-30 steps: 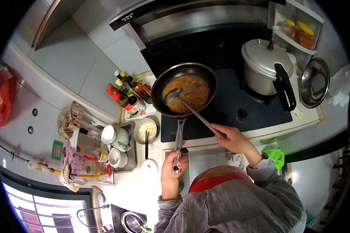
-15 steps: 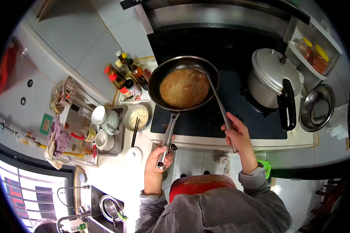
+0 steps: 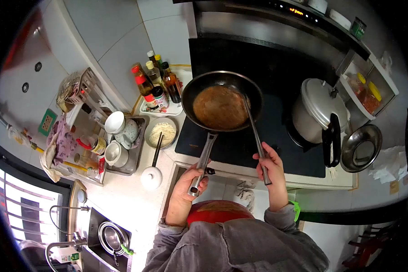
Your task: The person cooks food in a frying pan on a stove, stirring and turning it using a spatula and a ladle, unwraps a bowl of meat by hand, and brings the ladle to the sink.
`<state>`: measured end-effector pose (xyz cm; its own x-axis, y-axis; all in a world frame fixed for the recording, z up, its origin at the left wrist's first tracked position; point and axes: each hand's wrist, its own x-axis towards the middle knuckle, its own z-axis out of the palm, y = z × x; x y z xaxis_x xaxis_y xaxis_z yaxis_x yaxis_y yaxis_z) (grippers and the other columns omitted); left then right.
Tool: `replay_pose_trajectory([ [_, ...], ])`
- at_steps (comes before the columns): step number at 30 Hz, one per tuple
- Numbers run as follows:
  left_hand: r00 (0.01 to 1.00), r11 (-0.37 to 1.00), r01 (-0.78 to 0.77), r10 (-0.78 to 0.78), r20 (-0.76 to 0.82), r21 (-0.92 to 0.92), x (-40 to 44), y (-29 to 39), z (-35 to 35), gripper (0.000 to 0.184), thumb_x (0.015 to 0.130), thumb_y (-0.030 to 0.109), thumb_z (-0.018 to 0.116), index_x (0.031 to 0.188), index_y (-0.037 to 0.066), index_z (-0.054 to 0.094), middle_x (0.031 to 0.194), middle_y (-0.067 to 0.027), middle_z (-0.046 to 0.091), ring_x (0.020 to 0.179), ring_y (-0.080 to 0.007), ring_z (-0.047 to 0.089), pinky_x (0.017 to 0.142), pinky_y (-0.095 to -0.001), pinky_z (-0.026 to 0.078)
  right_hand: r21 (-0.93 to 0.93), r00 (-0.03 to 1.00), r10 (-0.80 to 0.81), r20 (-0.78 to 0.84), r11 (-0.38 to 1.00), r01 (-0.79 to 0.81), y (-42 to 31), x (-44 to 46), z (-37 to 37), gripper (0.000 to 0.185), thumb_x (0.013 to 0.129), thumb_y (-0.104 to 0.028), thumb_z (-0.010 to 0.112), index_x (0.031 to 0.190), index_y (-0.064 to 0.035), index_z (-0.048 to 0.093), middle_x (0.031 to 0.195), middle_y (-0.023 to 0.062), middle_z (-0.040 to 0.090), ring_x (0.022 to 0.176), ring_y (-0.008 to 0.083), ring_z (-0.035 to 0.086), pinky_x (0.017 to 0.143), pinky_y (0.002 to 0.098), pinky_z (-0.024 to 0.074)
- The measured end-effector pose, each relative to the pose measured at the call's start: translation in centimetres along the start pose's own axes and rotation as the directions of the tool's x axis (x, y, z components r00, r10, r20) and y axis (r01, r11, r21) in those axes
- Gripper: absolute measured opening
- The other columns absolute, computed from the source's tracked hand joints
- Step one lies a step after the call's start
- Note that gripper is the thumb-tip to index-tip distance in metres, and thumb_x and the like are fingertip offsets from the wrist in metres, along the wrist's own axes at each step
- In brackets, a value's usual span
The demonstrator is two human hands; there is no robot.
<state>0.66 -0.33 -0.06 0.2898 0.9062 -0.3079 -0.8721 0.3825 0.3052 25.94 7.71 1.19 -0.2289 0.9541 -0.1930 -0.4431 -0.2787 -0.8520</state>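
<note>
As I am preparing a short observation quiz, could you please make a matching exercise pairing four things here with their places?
Column one:
1. Frying pan
2. Metal spoon
3. Chopsticks
4. Lidded silver pot

Column two:
A. Over a bowl's rim
B. In the left hand
C. On the cooktop's right side
D. In the right hand

Pairs: 1-B, 2-D, 3-A, 4-C.

Obscured and cropped items.
Ladle (image 3: 257,141): head indistinct inside pan (image 3: 192,93). Bottle label (image 3: 150,101): too small to read. Grey garment (image 3: 244,249): cut off by bottom edge.
</note>
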Motion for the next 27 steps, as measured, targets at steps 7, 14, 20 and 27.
replay_pose_trajectory([
  [7, 0.999, 0.995, 0.003, -0.007, 0.041, 0.1, 0.0, 0.1, -0.5, 0.043, 0.081, 0.01, 0.047, 0.123, 0.007, 0.039, 0.059, -0.0043, 0.045, 0.046, -0.0122, 0.043, 0.039, -0.0212, 0.035, 0.024, 0.998, -0.008, -0.063, 1.0, 0.01, 0.8, -0.6, 1.3, 0.049, 0.078, 0.002, 0.042, 0.126, -0.0081, 0.039, 0.09, 0.0149, 0.057, 0.045, 0.0115, 0.047, 0.034, 0.0221, 0.035],
  [14, 1.0, 0.996, 0.007, -0.005, -0.026, 0.093, -0.2, 0.2, 0.3, 0.041, 0.081, 0.01, 0.047, 0.121, 0.007, 0.04, 0.056, -0.0049, 0.044, 0.046, -0.0125, 0.043, 0.038, -0.0217, 0.035, 0.059, 0.997, 0.017, -0.077, 0.998, -0.013, 0.9, -0.8, 1.1, 0.047, 0.079, 0.0, 0.042, 0.125, -0.0089, 0.04, 0.091, 0.014, 0.058, 0.045, 0.0115, 0.047, 0.034, 0.0224, 0.036],
  [20, 1.0, 0.998, 0.002, -0.004, 0.03, 0.068, -0.1, 0.0, -0.2, 0.038, 0.08, 0.008, 0.047, 0.118, 0.006, 0.042, 0.057, -0.006, 0.045, 0.045, -0.0138, 0.044, 0.038, -0.0227, 0.035, 0.063, 0.997, 0.002, -0.077, 0.998, 0.003, 1.4, -0.8, 1.2, 0.046, 0.079, -0.001, 0.043, 0.124, -0.0078, 0.041, 0.092, 0.0149, 0.058, 0.045, 0.012, 0.048, 0.034, 0.0231, 0.0377],
  [27, 1.0, 1.0, 0.008, -0.008, 0.017, -0.002, -0.3, 0.1, 0.3, 0.031, 0.08, 0.004, 0.047, 0.111, 0.004, 0.048, 0.06, -0.007, 0.047, 0.044, -0.0155, 0.045, 0.037, -0.0241, 0.035, 0.06, 0.997, 0.003, -0.079, 0.998, 0.001, 1.4, -1.0, 1.6, 0.046, 0.079, 0.0, 0.043, 0.124, -0.0074, 0.041, 0.091, 0.0149, 0.058, 0.045, 0.0122, 0.048, 0.034, 0.023, 0.0383],
])
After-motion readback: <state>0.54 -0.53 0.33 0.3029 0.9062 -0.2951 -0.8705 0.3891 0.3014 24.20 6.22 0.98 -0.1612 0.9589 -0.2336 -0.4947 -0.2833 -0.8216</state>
